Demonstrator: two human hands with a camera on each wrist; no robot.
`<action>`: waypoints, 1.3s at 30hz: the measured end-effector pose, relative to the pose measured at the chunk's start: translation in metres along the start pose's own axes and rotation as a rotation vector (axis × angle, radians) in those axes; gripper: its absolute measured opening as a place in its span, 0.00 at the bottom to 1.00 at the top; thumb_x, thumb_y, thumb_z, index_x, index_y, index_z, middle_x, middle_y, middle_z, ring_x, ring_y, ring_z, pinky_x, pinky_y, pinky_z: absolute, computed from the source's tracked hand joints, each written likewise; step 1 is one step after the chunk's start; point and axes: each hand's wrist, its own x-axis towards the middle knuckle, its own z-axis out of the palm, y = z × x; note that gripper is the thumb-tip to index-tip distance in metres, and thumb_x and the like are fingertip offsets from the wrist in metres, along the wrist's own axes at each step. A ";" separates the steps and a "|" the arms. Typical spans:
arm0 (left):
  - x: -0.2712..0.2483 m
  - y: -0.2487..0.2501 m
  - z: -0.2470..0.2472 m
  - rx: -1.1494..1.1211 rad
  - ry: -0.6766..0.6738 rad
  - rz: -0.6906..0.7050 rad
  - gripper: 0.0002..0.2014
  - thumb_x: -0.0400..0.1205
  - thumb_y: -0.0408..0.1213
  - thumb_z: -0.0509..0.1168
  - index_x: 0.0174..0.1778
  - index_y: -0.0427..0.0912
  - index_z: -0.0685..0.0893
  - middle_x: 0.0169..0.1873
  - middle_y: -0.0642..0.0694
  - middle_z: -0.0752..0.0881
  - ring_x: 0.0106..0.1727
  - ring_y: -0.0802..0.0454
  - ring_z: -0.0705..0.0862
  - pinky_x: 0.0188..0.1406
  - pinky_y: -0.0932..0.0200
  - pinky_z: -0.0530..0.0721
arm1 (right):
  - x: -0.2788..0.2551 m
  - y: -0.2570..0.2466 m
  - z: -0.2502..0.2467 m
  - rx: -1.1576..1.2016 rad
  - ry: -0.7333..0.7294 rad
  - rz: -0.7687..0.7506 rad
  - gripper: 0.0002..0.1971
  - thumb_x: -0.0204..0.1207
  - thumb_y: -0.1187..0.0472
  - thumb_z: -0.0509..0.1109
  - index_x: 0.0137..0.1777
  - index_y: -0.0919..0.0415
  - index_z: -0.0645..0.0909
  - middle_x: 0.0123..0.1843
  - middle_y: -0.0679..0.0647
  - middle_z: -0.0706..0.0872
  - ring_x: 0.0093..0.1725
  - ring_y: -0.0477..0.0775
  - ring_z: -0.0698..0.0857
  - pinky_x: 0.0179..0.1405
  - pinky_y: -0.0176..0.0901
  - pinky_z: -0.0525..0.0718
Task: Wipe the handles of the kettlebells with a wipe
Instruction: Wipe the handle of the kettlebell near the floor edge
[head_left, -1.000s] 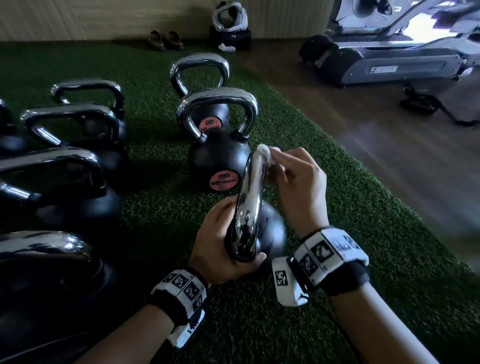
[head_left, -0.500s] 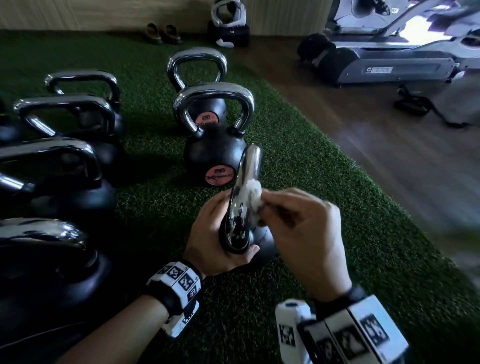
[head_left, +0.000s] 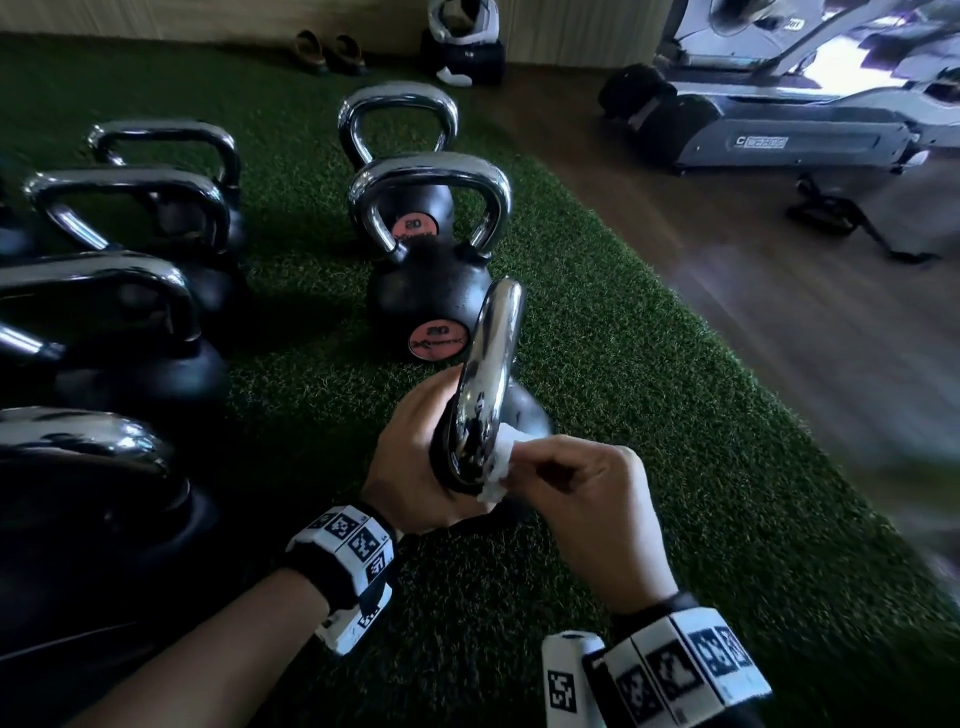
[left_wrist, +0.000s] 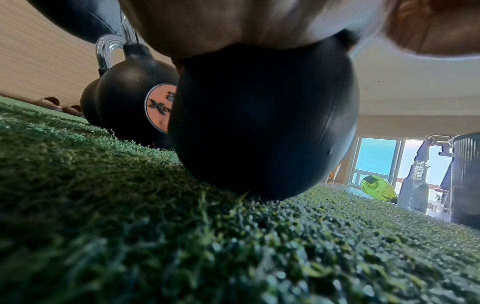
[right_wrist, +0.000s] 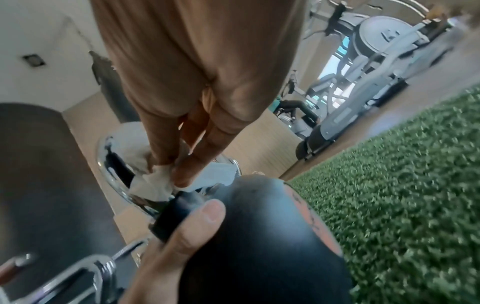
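A small black kettlebell (left_wrist: 262, 127) stands on the green turf, its chrome handle (head_left: 491, 364) seen edge-on. My left hand (head_left: 415, 462) grips the near base of that handle and the top of the ball; its thumb (right_wrist: 197, 222) lies over the black collar. My right hand (head_left: 587, 499) pinches a white wipe (head_left: 498, 470) against the lower near end of the handle, fingertips (right_wrist: 182, 176) pressing the wipe (right_wrist: 153, 181) onto the chrome.
Two "20" kettlebells (head_left: 431, 291) stand just beyond, and several larger ones (head_left: 119, 332) line the left. Right of the turf edge is wood floor with a treadmill (head_left: 779, 114). Sandals (head_left: 327, 52) lie by the far wall. A green bottle (left_wrist: 379, 188) and dark basket (left_wrist: 465, 176) sit off right.
My right hand has slid the wipe down the handle from its top to the near lower end. My left hand keeps its grip at the handle's base.
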 end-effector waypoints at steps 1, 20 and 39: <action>0.001 0.001 0.000 0.002 0.006 0.006 0.51 0.61 0.62 0.80 0.79 0.46 0.72 0.74 0.74 0.71 0.71 0.51 0.82 0.71 0.46 0.83 | 0.002 0.001 -0.001 -0.058 -0.015 -0.022 0.09 0.69 0.68 0.84 0.44 0.52 0.96 0.38 0.41 0.95 0.37 0.41 0.92 0.40 0.43 0.91; 0.010 0.007 -0.013 -0.082 -0.035 -0.013 0.49 0.62 0.51 0.84 0.76 0.78 0.65 0.68 0.53 0.82 0.69 0.48 0.85 0.70 0.42 0.84 | 0.067 -0.019 -0.006 -0.031 -0.556 -0.085 0.18 0.78 0.74 0.75 0.49 0.47 0.93 0.49 0.48 0.96 0.51 0.46 0.93 0.57 0.44 0.89; 0.006 0.007 -0.007 -0.080 -0.014 -0.081 0.48 0.64 0.50 0.83 0.78 0.76 0.65 0.69 0.42 0.83 0.71 0.38 0.83 0.70 0.30 0.81 | 0.077 0.006 0.008 1.017 -0.339 0.326 0.18 0.68 0.72 0.82 0.55 0.74 0.82 0.44 0.64 0.87 0.40 0.54 0.90 0.45 0.44 0.93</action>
